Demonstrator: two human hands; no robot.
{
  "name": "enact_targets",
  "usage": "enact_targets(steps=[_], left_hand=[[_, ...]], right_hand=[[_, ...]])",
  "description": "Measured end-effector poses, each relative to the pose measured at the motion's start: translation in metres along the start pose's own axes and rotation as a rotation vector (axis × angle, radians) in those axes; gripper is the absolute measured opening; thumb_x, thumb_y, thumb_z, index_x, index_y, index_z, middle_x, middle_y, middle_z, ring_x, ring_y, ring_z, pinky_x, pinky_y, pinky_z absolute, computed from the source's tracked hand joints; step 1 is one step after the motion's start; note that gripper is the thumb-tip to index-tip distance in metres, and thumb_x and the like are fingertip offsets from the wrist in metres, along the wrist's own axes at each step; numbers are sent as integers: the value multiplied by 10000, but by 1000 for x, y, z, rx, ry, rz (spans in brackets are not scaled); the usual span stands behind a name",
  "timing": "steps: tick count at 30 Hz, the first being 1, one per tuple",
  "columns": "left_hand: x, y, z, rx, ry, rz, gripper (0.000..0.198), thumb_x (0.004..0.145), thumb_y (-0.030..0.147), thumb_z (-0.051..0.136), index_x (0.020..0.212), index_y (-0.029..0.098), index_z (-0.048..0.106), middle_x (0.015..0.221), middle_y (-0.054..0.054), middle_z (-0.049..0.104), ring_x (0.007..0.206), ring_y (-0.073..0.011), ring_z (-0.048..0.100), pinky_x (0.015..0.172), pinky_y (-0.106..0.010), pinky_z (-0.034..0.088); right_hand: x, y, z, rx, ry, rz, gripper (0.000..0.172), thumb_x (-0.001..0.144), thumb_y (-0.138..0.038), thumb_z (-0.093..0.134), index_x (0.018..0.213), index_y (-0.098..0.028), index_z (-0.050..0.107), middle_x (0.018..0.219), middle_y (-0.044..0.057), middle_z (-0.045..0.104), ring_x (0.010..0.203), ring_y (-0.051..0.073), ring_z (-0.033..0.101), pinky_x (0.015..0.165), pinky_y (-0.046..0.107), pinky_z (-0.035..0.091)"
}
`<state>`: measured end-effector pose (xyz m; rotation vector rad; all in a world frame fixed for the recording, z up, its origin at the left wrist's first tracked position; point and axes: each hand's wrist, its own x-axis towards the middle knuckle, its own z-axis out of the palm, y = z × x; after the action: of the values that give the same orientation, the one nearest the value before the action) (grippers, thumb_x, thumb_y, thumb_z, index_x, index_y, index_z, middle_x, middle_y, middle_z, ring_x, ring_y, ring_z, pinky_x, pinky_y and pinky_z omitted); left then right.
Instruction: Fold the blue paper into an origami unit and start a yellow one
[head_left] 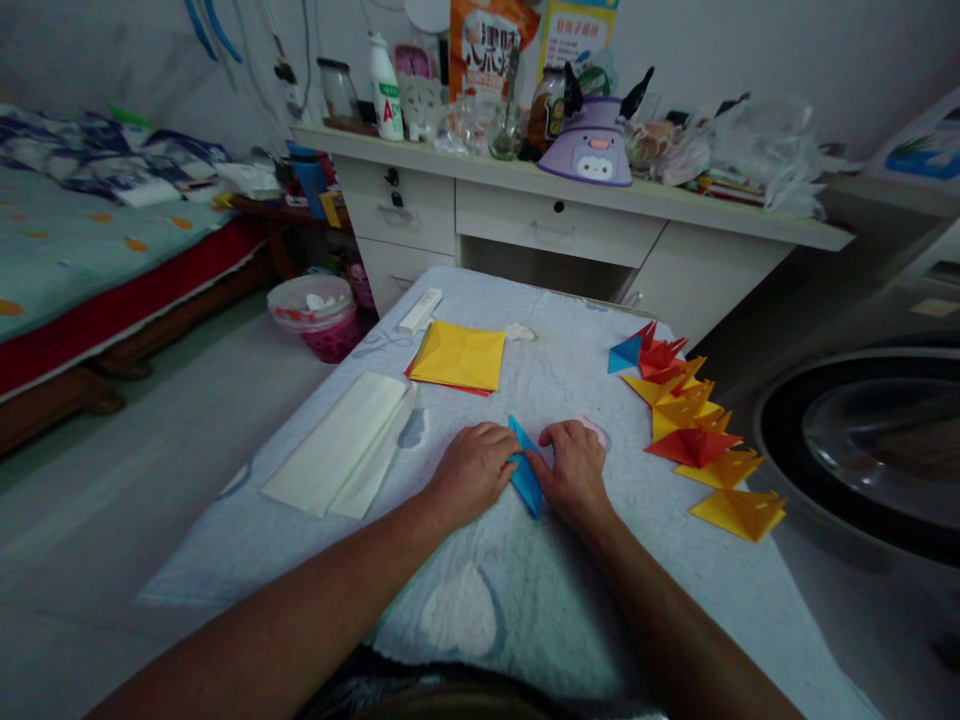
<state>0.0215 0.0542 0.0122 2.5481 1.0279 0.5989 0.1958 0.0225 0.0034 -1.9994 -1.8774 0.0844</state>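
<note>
from where i stand, the folded blue paper (528,486) lies mid-bench (540,620), between both hands. the left hand (480,465) has its grip pinching the paper's left side; the right hand's (574,465) thumb rests on the other side, its fingers bent, though whether that grip is closed i can't tell. a stretch of cloth separates them from the folded paper shapes (694,447) lining the right edge; the pale sheet (337,440) lies near the left edge, with the yellow squares (459,355) beyond.

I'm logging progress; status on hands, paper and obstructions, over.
Left hand, right hand: both on blue folded paper. Yellow-topped paper stack beyond, apart from it. No obstruction seen at the blue paper.
</note>
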Motion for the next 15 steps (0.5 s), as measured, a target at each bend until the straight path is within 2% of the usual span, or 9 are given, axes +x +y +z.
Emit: enact_targets(steps=[3,7,10,15], left_hand=[[-1,0,-1,13,-3,3,182,862,181,611,1040,202,642,1095,-48,668,1061,-229,565,955,-392,443],[-2,1,0,51,-1,17,307,870,175,588,1174,221,594,1154,-49,646,1092,-232,539,958,-398,442],[-2,1,2,99,-17,19,290,884,188,572,1168,233,606,1185,-43,636,1106,-232,531,964,-398,442],[-4,0,6,159,-38,24,280,923,203,500,1188,228,585,1353,-44,571,1239,-229,477,1025,-407,398]], right_hand=[[1,6,1,8,13,22,190,816,-330,656,952,-198,640,1012,106,594,981,299,492,836,411,341],[0,10,1,54,41,7,162,809,-266,653,956,-199,646,1002,100,597,999,292,488,861,414,343],[-1,9,-1,104,49,-60,141,808,-196,633,946,-208,662,989,87,598,981,274,490,865,407,349],[-3,8,-4,196,-17,-221,208,797,-85,585,923,-205,697,972,76,630,948,243,503,860,385,367]])
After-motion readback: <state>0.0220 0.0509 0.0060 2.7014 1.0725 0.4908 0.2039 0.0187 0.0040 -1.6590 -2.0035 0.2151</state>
